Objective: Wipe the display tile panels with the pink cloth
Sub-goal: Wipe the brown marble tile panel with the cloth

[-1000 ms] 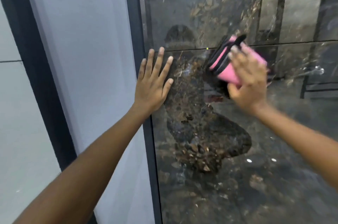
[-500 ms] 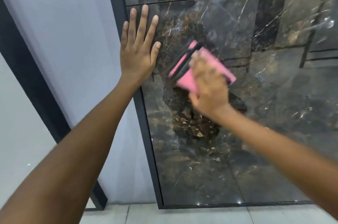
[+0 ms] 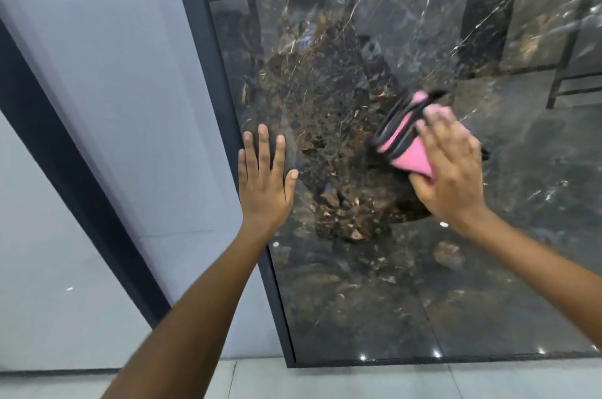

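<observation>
Our left hand point(image 3: 265, 178) braces flat on the panel point(image 3: 374, 284); our right hand point(image 3: 451, 167), fingers straight, presses the pink cloth point(image 3: 408, 151) against it to wipe.

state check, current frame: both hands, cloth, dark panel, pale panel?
left hand: flat, fingers straight, on dark panel's left edge
right hand: presses pink cloth to panel, blurred
pink cloth: folded, against dark panel
dark marble panel: upright, glossy, framed
pale panel: upright, untouched

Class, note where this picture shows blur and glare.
Head view: the right hand and pink cloth are motion-blurred; the left hand is sharp; the dark glossy tile panel mirrors the room, with small bright glints near its bottom edge.
</observation>
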Demonstrator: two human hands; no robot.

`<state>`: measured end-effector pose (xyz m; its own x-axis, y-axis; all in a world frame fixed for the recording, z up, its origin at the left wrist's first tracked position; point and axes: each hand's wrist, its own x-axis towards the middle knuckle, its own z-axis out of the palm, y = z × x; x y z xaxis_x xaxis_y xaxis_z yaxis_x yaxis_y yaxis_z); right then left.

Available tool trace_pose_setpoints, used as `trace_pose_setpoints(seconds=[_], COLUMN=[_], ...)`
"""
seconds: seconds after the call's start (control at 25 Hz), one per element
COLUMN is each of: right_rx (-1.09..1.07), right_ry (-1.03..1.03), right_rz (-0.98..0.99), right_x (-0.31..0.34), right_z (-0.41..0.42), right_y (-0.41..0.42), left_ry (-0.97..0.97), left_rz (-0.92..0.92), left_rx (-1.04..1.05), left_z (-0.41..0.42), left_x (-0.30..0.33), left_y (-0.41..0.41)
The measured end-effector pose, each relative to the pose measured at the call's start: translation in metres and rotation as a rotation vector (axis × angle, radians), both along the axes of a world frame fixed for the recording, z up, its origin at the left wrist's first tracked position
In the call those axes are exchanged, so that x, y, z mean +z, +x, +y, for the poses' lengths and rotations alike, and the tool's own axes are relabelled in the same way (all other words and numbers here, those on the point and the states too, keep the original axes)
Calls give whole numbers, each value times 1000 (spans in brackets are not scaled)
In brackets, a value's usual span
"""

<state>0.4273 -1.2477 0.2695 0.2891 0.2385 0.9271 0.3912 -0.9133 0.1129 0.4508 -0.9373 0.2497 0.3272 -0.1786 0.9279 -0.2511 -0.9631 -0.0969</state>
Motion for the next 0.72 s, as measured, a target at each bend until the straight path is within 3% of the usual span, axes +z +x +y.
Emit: trace_pose_setpoints(seconds=[0.04,0.08,0.12,0.2,0.24,0.28,0.36,0.48,0.52,0.56,0.64,0.68,0.72], right_rx=[-61,-103,-78,180,252,321,345,183,134,90,179,224,243], right_ry=[142,96,-120,-804,-1023,-1099,-975,-403,-354,-467,-967,-1124,-1153], right_rz=[3,55,174,424,477,417,342,127,87,115,333,387,416], right_x=[-10,-38,-80,-161,-179,-180,-149,-101,-107,-122,-169,-186,-183], right_z=[17,42,69,103,104,98,91,108,119,128,137,129,114], right_y=[1,-1,-5,-18,-20,-17,-8,2,4,2,-13,-16,-20], left_ry=[-9,-4,4,9,8,7,4,5,2,-12,-46,-43,-17], left_rz=[-14,-35,-56,-80,-86,-90,-100,-129,-127,-108,-45,-19,3], left_rx=[6,9,10,-6,-20,-24,-7,5,-1,-18,-42,-43,-45], left_z=[-1,-2,-2,-2,-2,-1,-1,-1,-1,-2,-1,1,3], left_x=[0,1,0,-4,-5,-5,-6,-8,-6,-4,-9,-18,-32], left_y=[2,3,4,4,4,5,8,11,10,8,3,0,-5])
